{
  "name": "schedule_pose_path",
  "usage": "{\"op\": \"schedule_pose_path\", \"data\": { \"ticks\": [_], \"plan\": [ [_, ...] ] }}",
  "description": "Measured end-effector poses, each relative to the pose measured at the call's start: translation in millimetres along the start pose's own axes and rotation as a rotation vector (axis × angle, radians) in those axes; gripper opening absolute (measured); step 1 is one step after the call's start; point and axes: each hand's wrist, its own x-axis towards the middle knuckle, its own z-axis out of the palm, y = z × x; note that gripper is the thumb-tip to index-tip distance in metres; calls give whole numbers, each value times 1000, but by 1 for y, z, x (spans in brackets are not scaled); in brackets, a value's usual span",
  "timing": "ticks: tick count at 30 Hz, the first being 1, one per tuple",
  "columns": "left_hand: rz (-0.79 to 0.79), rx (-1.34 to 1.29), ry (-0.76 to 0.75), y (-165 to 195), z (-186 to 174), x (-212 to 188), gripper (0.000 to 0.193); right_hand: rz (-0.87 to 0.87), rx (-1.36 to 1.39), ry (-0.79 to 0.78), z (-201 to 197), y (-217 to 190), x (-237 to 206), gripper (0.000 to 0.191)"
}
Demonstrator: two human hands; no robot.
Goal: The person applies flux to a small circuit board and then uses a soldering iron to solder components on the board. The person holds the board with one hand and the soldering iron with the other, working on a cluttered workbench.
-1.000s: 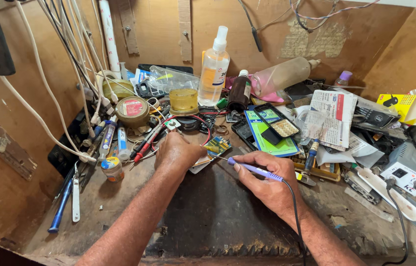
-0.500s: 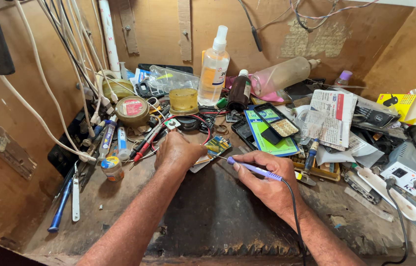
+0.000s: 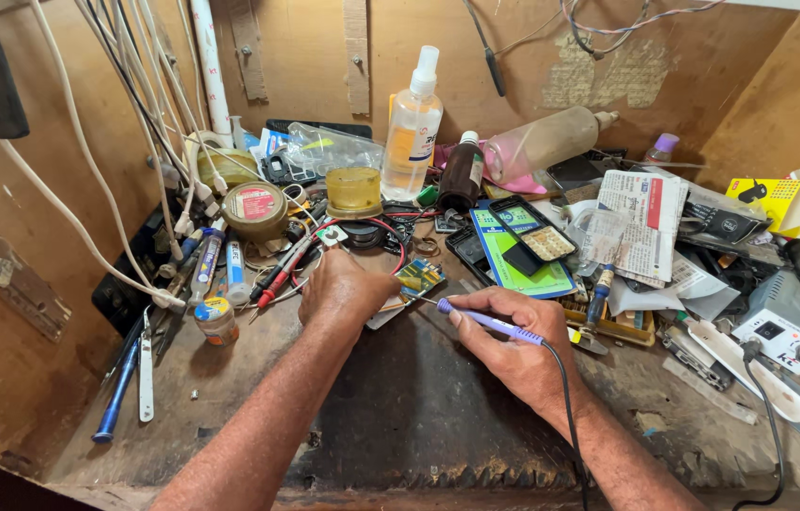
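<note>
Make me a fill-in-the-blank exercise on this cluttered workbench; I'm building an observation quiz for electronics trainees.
1. The right hand holds a thin purple-handled soldering iron whose black cord trails toward the ____ edge of the bench.
2. The left hand rests beside a small ____ circuit board.
3. The iron's tip points at the ____.
4. The clear plastic spray bottle stands ____ against the back wall.

Missing words: near; green; circuit board; upright

Purple soldering iron (image 3: pixel 490 322), green board (image 3: pixel 419 276)

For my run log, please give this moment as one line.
left hand: holds small circuit board | right hand: grips purple soldering iron, tip at board | bench: cluttered
</note>
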Motion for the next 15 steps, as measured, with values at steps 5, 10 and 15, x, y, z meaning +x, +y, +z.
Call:
{"op": "schedule_pose_path", "data": {
  "ticks": [5,10,15],
  "plan": [
    [13,1,-1,-2,1,1,67,-18,33,1,0,1,0,21],
    [33,-18,15,-7,2,1,58,1,61,1,1,0,-1,21],
    [53,-21,28,-10,1,1,49,12,41,3,0,-4,-1,20]
  ]
}}
